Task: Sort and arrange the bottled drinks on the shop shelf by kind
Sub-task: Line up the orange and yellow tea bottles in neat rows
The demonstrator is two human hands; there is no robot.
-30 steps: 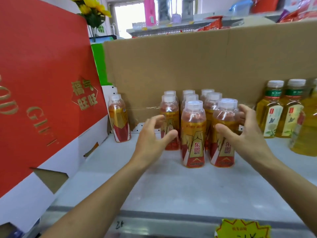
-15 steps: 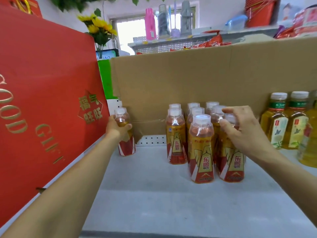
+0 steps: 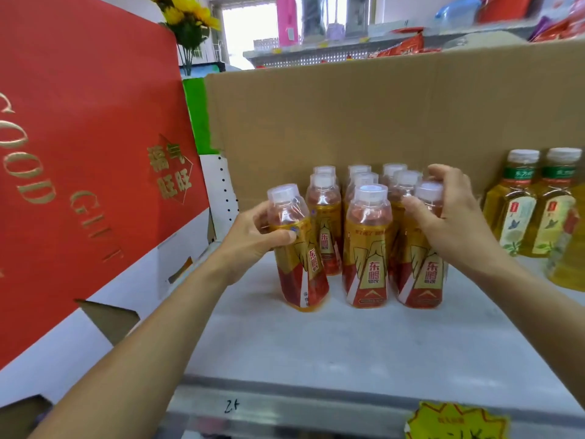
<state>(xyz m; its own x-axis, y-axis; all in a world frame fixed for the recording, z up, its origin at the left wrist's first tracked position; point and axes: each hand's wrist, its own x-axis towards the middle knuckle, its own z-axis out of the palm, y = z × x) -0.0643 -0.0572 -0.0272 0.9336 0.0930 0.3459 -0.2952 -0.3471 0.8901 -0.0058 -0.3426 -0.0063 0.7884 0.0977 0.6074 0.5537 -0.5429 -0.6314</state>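
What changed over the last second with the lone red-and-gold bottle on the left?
The left hand took hold of the lone red-and-gold plastic bottle by the red gift box and carried it right to the front of the red-and-gold cluster, tilted. The right hand stays on the cluster. The green-tea bottles stayed put.

I am standing in a small shop: the shelf (image 3: 316, 343) before me carries many identical red-and-gold drink bottles (image 3: 367, 248) in rows, with green tea bottles (image 3: 519, 210) grouped toward its right edge. A yellow starburst price tag (image 3: 456, 421) is stuck at the shelf's front edge, near its right corner. Red gift boxes (image 3: 79, 153) printed "GOOD GIFT" stand along the left edge, and more stocked goods fill another rack (image 3: 348, 49) behind.
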